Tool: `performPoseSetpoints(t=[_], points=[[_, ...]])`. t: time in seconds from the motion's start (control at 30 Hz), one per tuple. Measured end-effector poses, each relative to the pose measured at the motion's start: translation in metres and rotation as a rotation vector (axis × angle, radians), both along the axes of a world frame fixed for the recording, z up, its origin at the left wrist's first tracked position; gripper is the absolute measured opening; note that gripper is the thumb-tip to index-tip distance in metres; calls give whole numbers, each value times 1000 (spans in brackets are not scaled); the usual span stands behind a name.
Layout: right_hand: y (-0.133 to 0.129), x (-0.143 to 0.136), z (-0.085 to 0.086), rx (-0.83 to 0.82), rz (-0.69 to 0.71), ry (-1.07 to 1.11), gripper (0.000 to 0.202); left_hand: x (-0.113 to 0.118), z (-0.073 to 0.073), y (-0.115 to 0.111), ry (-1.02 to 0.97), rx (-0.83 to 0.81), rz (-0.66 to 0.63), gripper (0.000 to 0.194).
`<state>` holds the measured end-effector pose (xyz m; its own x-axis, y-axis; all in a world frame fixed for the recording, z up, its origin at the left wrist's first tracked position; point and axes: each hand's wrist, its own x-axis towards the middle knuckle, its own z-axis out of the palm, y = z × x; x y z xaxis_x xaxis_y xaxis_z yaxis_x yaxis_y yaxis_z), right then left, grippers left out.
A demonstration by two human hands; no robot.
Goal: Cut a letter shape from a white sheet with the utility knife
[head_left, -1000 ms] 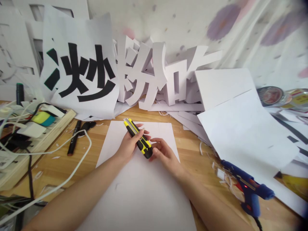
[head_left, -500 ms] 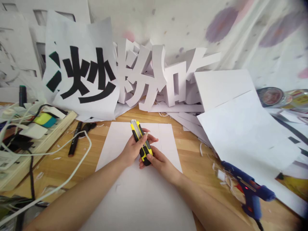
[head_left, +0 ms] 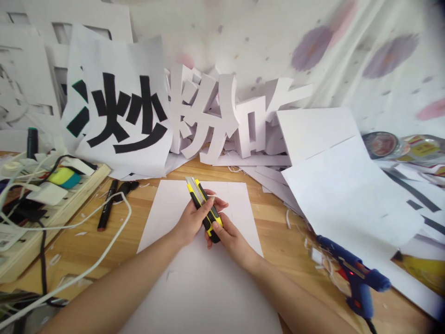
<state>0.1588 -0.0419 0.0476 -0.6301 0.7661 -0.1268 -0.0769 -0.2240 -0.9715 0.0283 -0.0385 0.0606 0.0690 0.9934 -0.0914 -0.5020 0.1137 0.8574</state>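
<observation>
A yellow and black utility knife (head_left: 205,209) is held between both hands, tilted with its blade end pointing away and to the left. My left hand (head_left: 194,218) is closed round its upper part, thumb across the body. My right hand (head_left: 231,234) grips the lower end, its thumb pressed on the handle. Part of the fingers is hidden behind the knife. Beneath the hands lies a large white board (head_left: 205,292) on the wooden table (head_left: 271,222).
Left are a power strip (head_left: 93,185) with plugs, a looping white cable (head_left: 114,241) and a black marker (head_left: 107,206). Behind stand a sheet with black characters (head_left: 114,106) and white cut-out characters (head_left: 208,116). Right lie white sheets (head_left: 347,199) and a blue glue gun (head_left: 358,273).
The view has shifted slightly, so the background sits a little lower and the right side further left. Both hands keep hold of the knife, which leans slightly more to the left.
</observation>
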Motion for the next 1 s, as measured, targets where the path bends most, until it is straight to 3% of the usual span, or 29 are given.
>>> performPoseSetpoints(t=[0.8,1.0], points=[[1,-4,-3,-5,-38,-29,41,-1,-4,-2,53,69,-25,32],[9,4,0,15,68,6,38,-2,-2,-7,148,93,-160,38]])
